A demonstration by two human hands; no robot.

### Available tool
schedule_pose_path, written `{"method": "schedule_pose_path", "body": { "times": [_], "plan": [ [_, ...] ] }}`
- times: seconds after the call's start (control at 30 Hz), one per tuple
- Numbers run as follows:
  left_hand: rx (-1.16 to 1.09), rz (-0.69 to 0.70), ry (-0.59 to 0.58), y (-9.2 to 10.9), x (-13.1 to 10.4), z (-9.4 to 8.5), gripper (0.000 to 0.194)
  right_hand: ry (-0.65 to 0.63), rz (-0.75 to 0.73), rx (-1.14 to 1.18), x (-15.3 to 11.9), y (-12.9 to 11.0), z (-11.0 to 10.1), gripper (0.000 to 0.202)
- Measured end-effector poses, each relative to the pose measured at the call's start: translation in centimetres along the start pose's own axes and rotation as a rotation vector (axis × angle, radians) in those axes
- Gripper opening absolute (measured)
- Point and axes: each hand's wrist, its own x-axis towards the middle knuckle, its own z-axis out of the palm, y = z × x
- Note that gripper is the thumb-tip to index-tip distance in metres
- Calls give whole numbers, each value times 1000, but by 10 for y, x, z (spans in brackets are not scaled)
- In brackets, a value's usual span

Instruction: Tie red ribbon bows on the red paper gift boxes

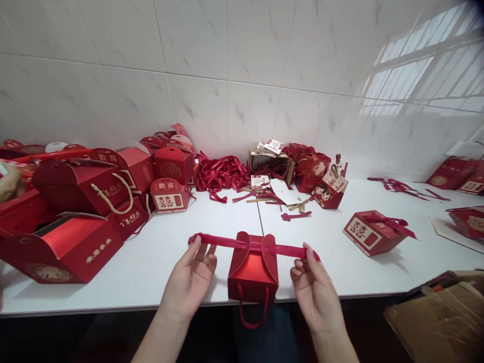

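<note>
Evidently, the white table (321, 222) bears everything we describe here, its surface smooth beneath the deep red goods. On the left we see a cluster of card boxes (81, 186), angular and gold-lettered, packed close, presumably to keep them together. At the near edge, between the two hands, stands the small red box (254, 269); we judge it is placed there so that both arms meet it evenly. Its stiff card sides frame a shiny, almost metallic panel between two rounded flaps (239, 259). The left hand (191, 282) and right hand (315, 287) flank it, each pinching one end of the ribbon (257, 247) between thumb and fingers. We take the sideways hold to explain why the ribbon, soft and satiny, lies nearly straight through both flaps. Smallest, we note the cord handle (254, 325), twisted like rope, its U-shaped loop hanging over the edge.
</note>
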Motion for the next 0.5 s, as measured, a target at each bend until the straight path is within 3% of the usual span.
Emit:
{"method": "schedule_pose_path", "body": {
  "times": [0.1,0.3,0.4,0.5],
  "plan": [
    [84,152,-84,16,0,14,13,-18,-250,-195,6,-22,8,16],
    [427,495,-409,41,-7,60,12,-177,-659,-582,13,-74,51,25],
    [557,560,-519,44,-14,84,15,-283,-805,-744,9,-89,78,26],
    [637,591,-572,44,-22,103,18,-408,-866,-728,2,-96,102,23]
  ]
}}
